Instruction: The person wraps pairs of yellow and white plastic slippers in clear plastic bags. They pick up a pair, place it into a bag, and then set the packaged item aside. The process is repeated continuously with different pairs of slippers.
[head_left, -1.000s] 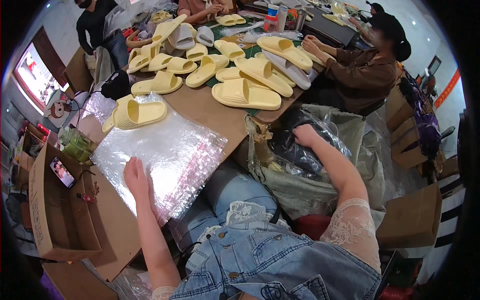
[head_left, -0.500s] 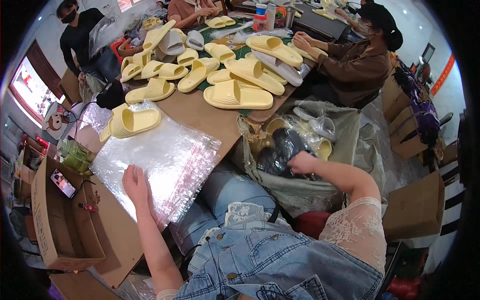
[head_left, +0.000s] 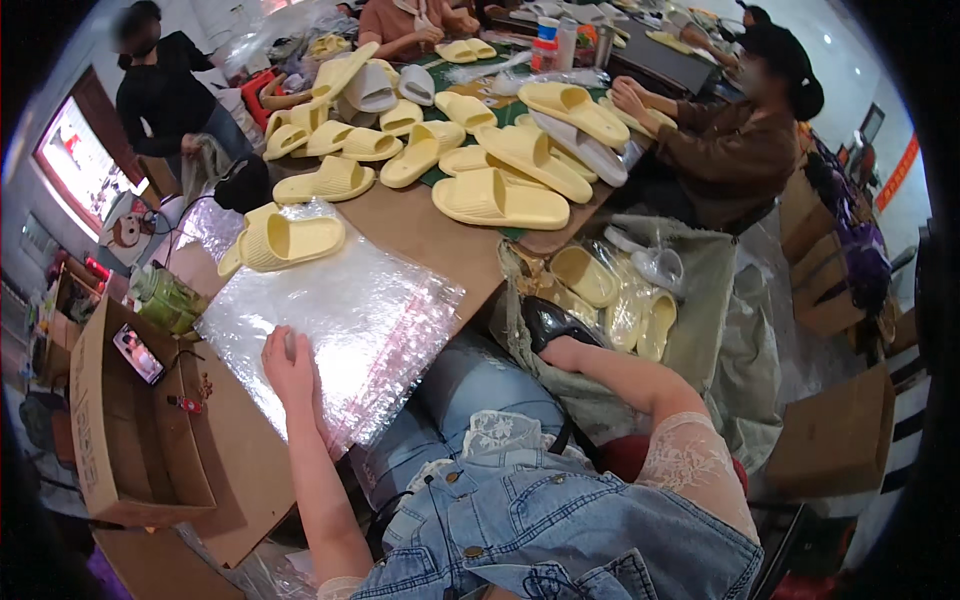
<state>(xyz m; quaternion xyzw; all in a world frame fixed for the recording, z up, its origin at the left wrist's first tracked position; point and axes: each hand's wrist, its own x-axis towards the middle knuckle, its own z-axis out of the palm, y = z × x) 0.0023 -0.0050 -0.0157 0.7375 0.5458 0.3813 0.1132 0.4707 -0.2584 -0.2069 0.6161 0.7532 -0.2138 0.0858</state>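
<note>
My left hand (head_left: 289, 368) rests on a stack of clear plastic bags (head_left: 370, 310), fingers loosely stretched and holding nothing I can see. At the near-left rim of the sack, my right hand (head_left: 566, 353) is closed on a black slipper (head_left: 552, 322) with a shiny surface; its fingers are partly hidden. Inside the grey-green sack (head_left: 690, 315) lie yellow slippers (head_left: 586, 277) in clear plastic and a whitish slipper (head_left: 658, 268). Beyond my left hand, a yellow slipper pair (head_left: 285, 240) sits on the far part of the bags.
Many yellow slippers (head_left: 500, 200) and some white ones cover the far table. A cardboard box (head_left: 140, 440) with a phone (head_left: 138, 353) stands at the left, beside a green jar (head_left: 168, 298). Co-workers are at the far side and right. Another carton (head_left: 832, 430) stands at right.
My right hand has moved left and nearer within the sack, bringing the black slipper to its rim and uncovering the yellow slippers. My left hand stays on the bags. The view has shifted slightly.
</note>
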